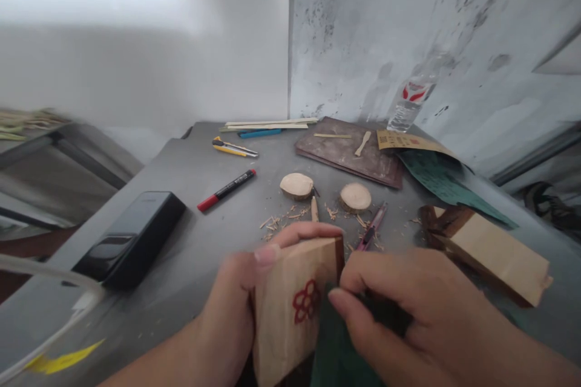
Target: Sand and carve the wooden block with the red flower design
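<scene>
Showing red flower [306,302], pale wood blk [281,320] clasped in L hand [229,302], R hand [422,302] pinching grn sheet [338,347]

The wooden block [279,314] was pale cream with a reddish-brown side, its face patterned with a dark red flower outline [298,300]. The sheet [338,347] was deep green, the marker [227,190] red and black, one cutter [232,148] yellow, another [373,227] pinkish purple, the mat [333,148] mottled brown, the tabletop [204,242] grey. Dark smudges marked the pale wall [372,6].
</scene>
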Demonstrator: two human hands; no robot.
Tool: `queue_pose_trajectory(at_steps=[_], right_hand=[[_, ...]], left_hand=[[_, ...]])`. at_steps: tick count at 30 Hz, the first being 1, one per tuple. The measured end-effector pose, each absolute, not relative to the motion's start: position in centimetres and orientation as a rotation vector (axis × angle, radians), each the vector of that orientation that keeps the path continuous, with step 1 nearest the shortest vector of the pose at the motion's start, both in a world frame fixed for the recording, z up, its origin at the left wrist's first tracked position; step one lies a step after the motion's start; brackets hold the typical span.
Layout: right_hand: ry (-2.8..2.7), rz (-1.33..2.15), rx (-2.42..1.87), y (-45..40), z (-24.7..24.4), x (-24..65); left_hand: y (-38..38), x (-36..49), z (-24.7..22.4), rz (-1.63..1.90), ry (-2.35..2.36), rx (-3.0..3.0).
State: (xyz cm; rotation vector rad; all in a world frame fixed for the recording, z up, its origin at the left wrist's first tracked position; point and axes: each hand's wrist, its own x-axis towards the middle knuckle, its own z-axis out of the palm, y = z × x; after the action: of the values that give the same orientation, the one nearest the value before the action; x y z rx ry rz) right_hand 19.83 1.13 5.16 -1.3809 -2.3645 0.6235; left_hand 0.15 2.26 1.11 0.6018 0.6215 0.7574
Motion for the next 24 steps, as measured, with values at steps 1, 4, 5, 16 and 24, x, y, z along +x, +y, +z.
queue_pose_trajectory(at_steps=[1,4,5,16,24], right_hand=[[-2.415,0.637,-1.364,1.0,4.9,19.7],[-2.504,0.536,-1.303,0.6,3.9,19.4],[-2.52,0.525,-1.298,0.6,3.7,19.3],[-2.487,0.765,-1.29,0.7,3.5,19.3],[-2.344,0.799,-1.224,0.1,2.8,18.8]], left_hand=[[2.5,0.2,1.6,0.782,0.65,0.595],[2.8,0.3,2.3,0.832,0.663,0.587],[2.7,0.3,2.2,0.845,0.659,0.587],[1.7,0.3,0.6,0.859,0.477,0.635],[0.9,0.4,-0.7,0.944,0.485,0.662]])
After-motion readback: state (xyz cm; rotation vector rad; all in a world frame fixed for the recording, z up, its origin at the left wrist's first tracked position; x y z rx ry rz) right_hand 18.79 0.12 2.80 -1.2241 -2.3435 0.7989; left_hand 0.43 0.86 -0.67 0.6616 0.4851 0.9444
